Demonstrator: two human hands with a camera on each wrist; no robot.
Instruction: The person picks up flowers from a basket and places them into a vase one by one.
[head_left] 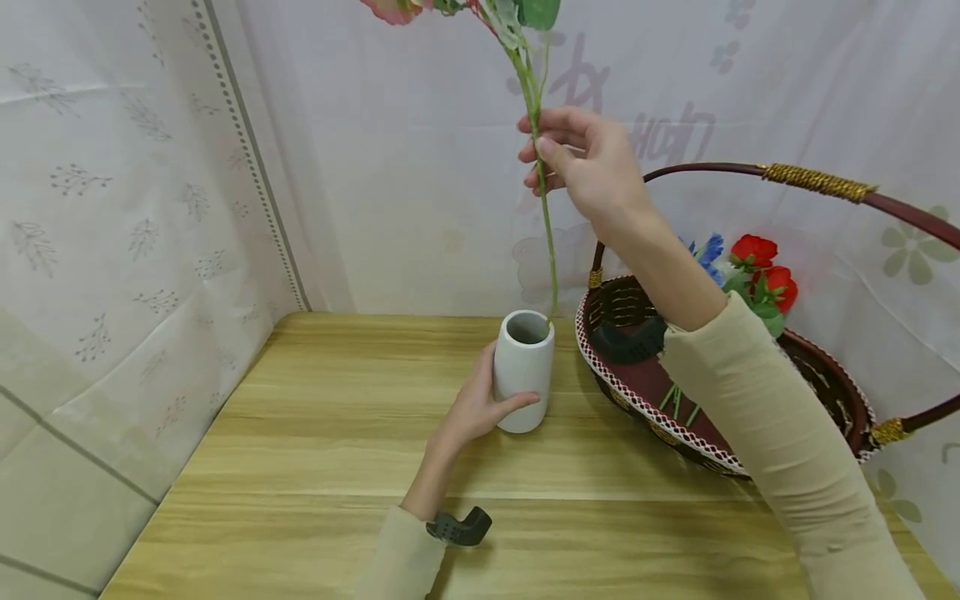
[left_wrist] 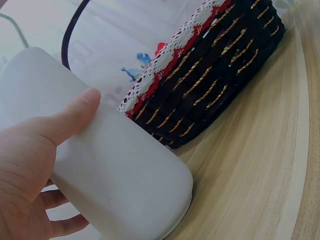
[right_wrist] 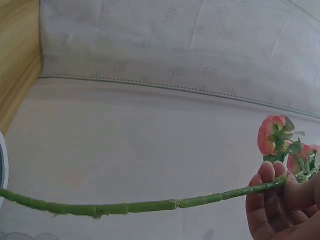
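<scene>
At 7 o'clock from the white vase [head_left: 522, 379], nearest me on the worktop [head_left: 300, 467], a dark wrist device [head_left: 459, 527] sits by my sleeve. My left grip [head_left: 480, 404] comes in at 8 o'clock and is clamped on the vase, thumb across its near face and fingers curled round the far side; the gap is only as wide as the vase. The vase stands upright, a little toward 5 o'clock from the middle of my head view. At 3 o'clock is the woven basket [left_wrist: 200, 85], with red flowers [head_left: 776, 287] and blue flowers [head_left: 708, 250] in it. My right grip [head_left: 592, 162], up near 1 o'clock, is pinched together on a green stem [head_left: 550, 250]. Its lower end meets the vase's rim; I cannot tell whether it is inside. Pink blooms [right_wrist: 272, 135] top it toward 11 o'clock, before a patterned cloth [head_left: 420, 208].
</scene>
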